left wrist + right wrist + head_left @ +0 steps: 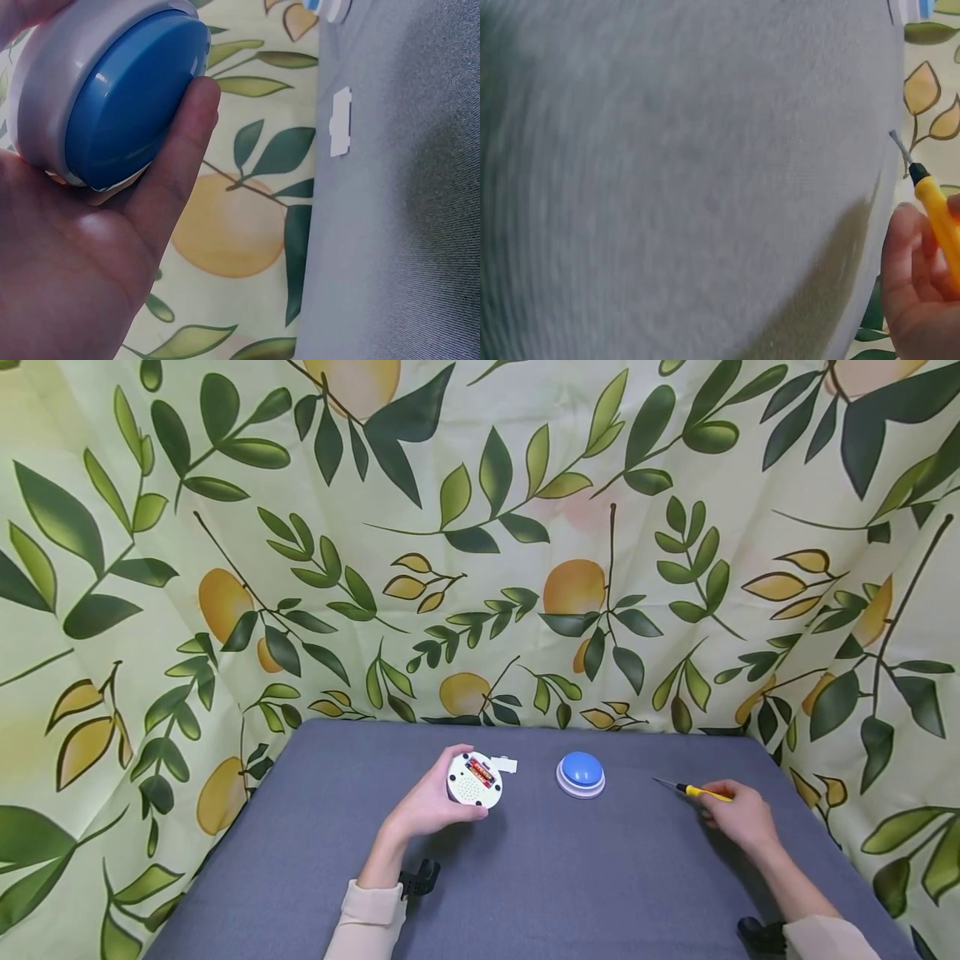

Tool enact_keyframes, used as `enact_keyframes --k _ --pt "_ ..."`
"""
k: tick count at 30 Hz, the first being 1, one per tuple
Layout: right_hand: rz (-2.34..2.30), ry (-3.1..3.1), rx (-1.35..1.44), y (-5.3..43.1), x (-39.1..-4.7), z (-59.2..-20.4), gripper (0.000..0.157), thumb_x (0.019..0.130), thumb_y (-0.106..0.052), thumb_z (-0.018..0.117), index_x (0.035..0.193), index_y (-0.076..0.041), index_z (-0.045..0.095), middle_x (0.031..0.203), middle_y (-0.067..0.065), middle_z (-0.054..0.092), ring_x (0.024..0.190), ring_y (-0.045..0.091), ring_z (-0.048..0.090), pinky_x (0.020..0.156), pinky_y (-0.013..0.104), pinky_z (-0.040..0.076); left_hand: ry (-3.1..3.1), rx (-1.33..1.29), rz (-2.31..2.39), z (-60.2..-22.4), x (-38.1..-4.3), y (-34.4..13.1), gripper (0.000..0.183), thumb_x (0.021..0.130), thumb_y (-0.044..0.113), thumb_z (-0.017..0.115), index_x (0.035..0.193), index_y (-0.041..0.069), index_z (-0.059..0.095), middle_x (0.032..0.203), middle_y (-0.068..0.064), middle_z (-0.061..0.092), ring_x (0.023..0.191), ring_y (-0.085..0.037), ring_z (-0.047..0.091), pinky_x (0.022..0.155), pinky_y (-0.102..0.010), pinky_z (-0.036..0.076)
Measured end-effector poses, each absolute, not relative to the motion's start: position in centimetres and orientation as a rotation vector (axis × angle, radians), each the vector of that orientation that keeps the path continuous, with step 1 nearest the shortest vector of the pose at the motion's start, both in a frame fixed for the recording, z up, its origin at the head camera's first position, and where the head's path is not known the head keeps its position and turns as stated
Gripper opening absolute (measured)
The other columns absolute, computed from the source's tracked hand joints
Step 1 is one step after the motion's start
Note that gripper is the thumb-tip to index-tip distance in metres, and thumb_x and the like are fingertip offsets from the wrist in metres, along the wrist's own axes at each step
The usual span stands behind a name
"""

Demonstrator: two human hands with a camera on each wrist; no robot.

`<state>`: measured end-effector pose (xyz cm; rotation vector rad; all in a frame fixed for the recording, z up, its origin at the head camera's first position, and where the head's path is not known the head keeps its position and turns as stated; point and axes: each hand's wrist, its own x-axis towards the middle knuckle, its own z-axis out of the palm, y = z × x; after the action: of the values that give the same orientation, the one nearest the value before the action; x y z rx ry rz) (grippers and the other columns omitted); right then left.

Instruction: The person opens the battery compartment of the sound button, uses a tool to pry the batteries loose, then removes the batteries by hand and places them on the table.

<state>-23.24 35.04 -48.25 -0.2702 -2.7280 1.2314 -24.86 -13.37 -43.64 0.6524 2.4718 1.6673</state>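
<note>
Left hand (441, 798): thumb and fingers gripping a button (469, 791) by its rim, held above the bench (585, 877), underside up toward the head camera. Left wrist view has a finger lying along the blue dome on the other side. Right hand (738, 814): fingers pinching the yellow handle of a screwdriver (699, 792), tip pointing left, off to the right of everything else.

Risks, my read:
- Rim grip on slick curved plastic; a loosened thumb could let the button roll out.
- Finger on the dome: a harder squeeze might press it.
- Battery bay is uncovered. If the batteries (480, 772) sit loose, flipping the button could drop them.
- Cover (504, 764) lies loose on the bench just past the button; small and light, easy to knock away with a sleeve.
- Screwdriver shaft is thin; a careless sweep left could scratch the second button (581, 774).

Materials: button is a white plastic disc, speaker holes, dark spots near the edge (screws or feet, can't tell). Batteries are red cylinders. Cover is a flat white rectangle with small tabs. Screwdriver has a slim metal shaft, black collar; tip shape unclear. Second button: glossy blue dome, stepped white base. Bench has grey woven cloth; behind, creased leaf-and-fruit fabric (480, 568).
</note>
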Motion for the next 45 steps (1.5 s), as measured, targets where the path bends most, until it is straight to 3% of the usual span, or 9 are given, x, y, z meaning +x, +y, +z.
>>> enact_keyframes --k 13,27,36,45 --pt "1.628 -2.511 -0.234 32.4 -23.0 -47.9 0.041 0.102 -0.015 0.06 0.128 0.016 0.055 0.106 0.019 0.064 0.076 0.01 0.066 0.071 0.028 0.059 2.461 0.651 1.67 -43.6 -24.7 -13.1 0.093 0.07 0.016 0.091 0.148 0.019 0.04 0.116 -0.006 0.062 0.101 -0.019 0.057 0.09 -0.037 0.044" --pt "1.994 -2.236 -0.119 28.8 -22.3 -46.7 0.037 0.1 -0.013 0.066 0.12 0.016 0.056 0.087 0.006 0.066 0.07 0.013 0.066 0.069 0.03 0.059 2.485 0.646 1.642 -43.8 -24.8 -12.8 0.092 0.069 0.019 0.091 0.147 0.02 0.042 0.117 -0.006 0.061 0.102 -0.019 0.056 0.09 -0.037 0.043" --pt "2.249 -2.055 -0.019 26.4 -21.7 -45.4 0.01 0.099 -0.014 0.068 0.104 -0.005 0.069 0.086 0.003 0.065 0.072 0.013 0.065 0.071 0.027 0.058 2.485 0.651 1.637 -43.7 -24.8 -12.7 0.091 0.07 0.02 0.091 0.146 0.019 0.042 0.117 -0.006 0.061 0.102 -0.019 0.056 0.089 -0.037 0.043" --pt "2.37 -1.965 0.081 24.5 -21.8 -43.3 0.006 0.101 -0.013 0.064 0.102 -0.008 0.069 0.088 0.004 0.066 0.074 0.015 0.064 0.072 0.026 0.057 2.483 0.659 1.646 -43.5 -24.7 -12.7 0.091 0.07 0.02 0.091 0.147 0.02 0.042 0.117 -0.006 0.061 0.101 -0.019 0.056 0.089 -0.037 0.043"
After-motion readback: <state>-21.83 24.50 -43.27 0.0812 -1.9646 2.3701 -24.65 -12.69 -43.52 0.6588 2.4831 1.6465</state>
